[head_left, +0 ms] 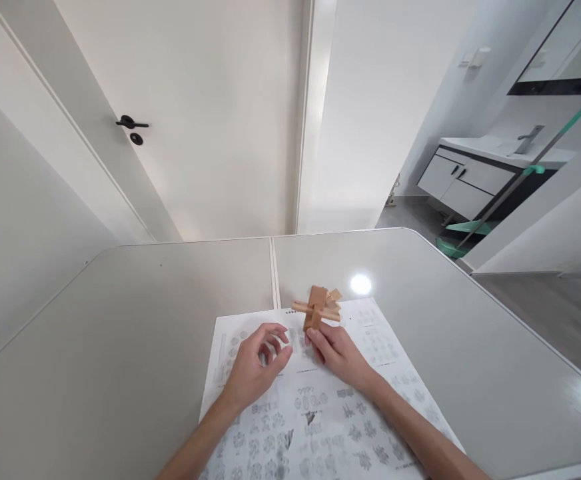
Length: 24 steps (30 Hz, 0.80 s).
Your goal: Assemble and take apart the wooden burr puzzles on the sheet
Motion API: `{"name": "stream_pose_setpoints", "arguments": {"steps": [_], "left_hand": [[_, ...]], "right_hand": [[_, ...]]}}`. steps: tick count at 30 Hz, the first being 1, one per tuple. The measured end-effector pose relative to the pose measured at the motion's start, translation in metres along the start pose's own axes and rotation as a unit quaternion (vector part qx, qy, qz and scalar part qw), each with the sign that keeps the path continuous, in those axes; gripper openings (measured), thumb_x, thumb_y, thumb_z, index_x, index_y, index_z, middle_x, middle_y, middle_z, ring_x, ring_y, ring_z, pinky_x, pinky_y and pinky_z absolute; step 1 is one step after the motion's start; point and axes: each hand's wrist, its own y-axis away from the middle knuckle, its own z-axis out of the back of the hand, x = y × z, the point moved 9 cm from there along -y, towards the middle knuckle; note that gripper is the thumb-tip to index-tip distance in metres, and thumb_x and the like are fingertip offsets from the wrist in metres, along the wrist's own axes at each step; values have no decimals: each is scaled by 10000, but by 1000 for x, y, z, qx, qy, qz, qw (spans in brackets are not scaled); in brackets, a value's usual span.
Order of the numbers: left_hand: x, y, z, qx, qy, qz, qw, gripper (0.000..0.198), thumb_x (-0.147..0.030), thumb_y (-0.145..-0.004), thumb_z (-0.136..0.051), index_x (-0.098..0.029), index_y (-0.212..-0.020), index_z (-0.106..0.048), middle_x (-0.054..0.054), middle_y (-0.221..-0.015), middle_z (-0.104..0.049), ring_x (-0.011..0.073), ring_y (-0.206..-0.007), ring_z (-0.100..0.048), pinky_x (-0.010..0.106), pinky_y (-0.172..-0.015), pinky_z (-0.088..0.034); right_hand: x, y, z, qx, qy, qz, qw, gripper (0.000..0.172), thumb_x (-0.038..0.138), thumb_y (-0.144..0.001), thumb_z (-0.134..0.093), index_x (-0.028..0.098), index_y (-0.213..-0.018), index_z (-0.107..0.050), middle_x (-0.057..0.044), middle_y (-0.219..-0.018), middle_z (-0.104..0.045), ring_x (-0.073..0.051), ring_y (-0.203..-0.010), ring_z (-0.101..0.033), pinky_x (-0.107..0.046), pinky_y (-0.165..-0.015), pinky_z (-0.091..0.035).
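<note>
My right hand (338, 352) pinches the lower end of a small wooden block assembly (315, 308), made of crossed brown pieces, and holds it up over the paper. Behind it, partly hidden, are more light wooden pieces (334, 298). To the left, my left hand (260, 363) has its fingers curled with a gap between thumb and fingertips, and nothing is in it. Both hands are above a large printed sheet (315, 400) covered with small grey diagrams.
The sheet lies on a grey table (120, 347) with a seam down its far half. Beyond stand a white door (210, 120) with a black handle, and at the right a sink cabinet (470, 177) and a green-ended pole (525, 173).
</note>
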Motion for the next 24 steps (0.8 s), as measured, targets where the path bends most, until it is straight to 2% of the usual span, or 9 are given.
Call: {"name": "stream_pose_setpoints", "arguments": {"steps": [2,4,7,9,11,14,18,22,24], "left_hand": [[0,2,3,-11,4,-6,1000,344,-403,-916,-655,-252,-1217,-583,72,-1116,-702,182,-831,-657,298,-709,-530],[-1,3,5,-12,16,-16,1000,526,-409,-869,-721,-273,-1342,-537,101,-1256,-676,231,-1004,-668,365,-874,-544],[-6,5,3,18,60,-35,997,794,-451,-764,-839,-311,-1460,-482,122,-1470,-567,324,-1307,-557,469,-1092,-458],[-9,6,-1,54,94,-38,993,930,-480,-682,-905,-319,-1488,-469,130,-1516,-533,361,-1368,-512,510,-1145,-412],[-12,8,-6,85,122,-41,988,1007,-475,-630,-943,-308,-1499,-461,143,-1518,-533,374,-1356,-529,526,-1155,-404],[-16,9,-9,101,143,-52,983,937,-417,-670,-928,-293,-1477,-470,144,-1495,-548,353,-1308,-573,515,-1132,-436],[-17,7,-5,69,125,-59,988,821,-341,-694,-902,-281,-1413,-511,125,-1428,-592,336,-1271,-593,494,-1091,-482],[-16,6,2,25,89,-57,994,751,-353,-718,-873,-284,-1381,-527,104,-1377,-623,326,-1241,-601,488,-1050,-514],[-14,5,4,12,72,-54,996,756,-359,-713,-879,-289,-1378,-524,96,-1368,-629,316,-1214,-609,492,-1047,-509]], "right_hand": [[2,2,-9,37,61,23,997,382,417,-1016,-559,233,-684,-610,28,-532,-513,-147,-495,-401,-289,-555,-288],[5,6,-19,77,110,48,990,403,324,-1034,-502,229,-648,-570,28,-549,-479,-143,-497,-384,-288,-551,-271],[12,12,-33,127,155,89,976,389,256,-1045,-440,230,-675,-558,30,-583,-455,-142,-514,-366,-283,-553,-261],[19,15,-39,147,176,116,966,350,246,-1045,-434,235,-724,-573,27,-632,-482,-143,-544,-374,-276,-561,-269],[24,17,-44,161,187,134,960,323,243,-1045,-430,238,-759,-582,24,-671,-509,-140,-555,-384,-270,-564,-275],[28,17,-47,168,188,146,957,319,237,-1040,-433,235,-750,-567,27,-671,-509,-131,-540,-374,-266,-555,-263],[18,15,-43,161,196,106,962,349,287,-1020,-487,225,-678,-508,48,-589,-442,-119,-503,-357,-262,-531,-257],[5,11,-32,129,161,48,977,341,443,-935,-642,225,-716,-499,58,-576,-466,-116,-506,-397,-254,-518,-291],[4,10,-27,118,115,41,985,398,537,-923,-647,226,-739,-480,58,-594,-477,-112,-509,-394,-254,-514,-290]]}}
